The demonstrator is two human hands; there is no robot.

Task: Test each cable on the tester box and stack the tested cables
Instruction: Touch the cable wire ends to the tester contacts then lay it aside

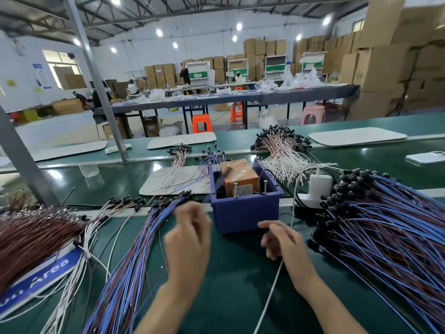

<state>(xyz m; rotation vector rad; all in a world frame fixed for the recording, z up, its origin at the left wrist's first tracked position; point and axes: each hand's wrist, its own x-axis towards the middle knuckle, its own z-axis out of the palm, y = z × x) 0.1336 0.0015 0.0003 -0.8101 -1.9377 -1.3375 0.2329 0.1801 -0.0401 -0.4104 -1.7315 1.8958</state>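
- Two hands hover just before the tester box: your left hand is blurred, fingers curled, its grip unreadable.
- Your right hand curls loosely; I cannot tell whether it holds anything.
- Blue cables fan left of the box on the worktop; another pile lies to its right.

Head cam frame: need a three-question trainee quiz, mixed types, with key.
1. True or false: the orange unit sits inside the blue tester box.
2. The white phone lies: A) on the green surface, far right; B) inside the box; C) on the floor.
3. Fill in: ___ upright metal pins stand at the near side of the box.
Key: 1 true; 2 A; 3 two.
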